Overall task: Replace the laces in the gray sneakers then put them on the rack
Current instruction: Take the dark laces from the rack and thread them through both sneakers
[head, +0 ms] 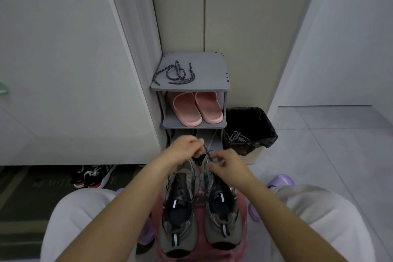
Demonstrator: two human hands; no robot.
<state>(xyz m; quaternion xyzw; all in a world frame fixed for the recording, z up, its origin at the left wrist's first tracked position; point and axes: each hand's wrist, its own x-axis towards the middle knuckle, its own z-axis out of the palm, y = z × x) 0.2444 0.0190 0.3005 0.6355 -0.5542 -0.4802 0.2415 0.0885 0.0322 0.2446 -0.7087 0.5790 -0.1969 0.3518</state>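
Seated low before the rack (pixel 212 70), knees apart. On a pink seat (pixel 201 198) between the knees, side by side and close together: left sneaker (pixel 179 208) and right sneaker (pixel 221 204), heels nearest, toes toward the rack's lowest shelf. Pinching a dark speckled lace (pixel 207 154) with the left hand (pixel 187 147), fingers curled, raised just past the toes. Pinching the same lace lower down with the right hand (pixel 225 166), fingers curled over the right sneaker's forefoot. Stretched between the two grips, slanting down to the right. Loose on the rack's top shelf, a second lace (pixel 176 74), coiled near the left edge. On the middle shelf, pink slippers (pixel 194 107), toes outward. Just right of the rack, a bin (pixel 263 125) lined in black, with a gray tangle (pixel 236 137) inside. By the left wall, black shoes (pixel 93 175) on a dark mat (pixel 32 198).
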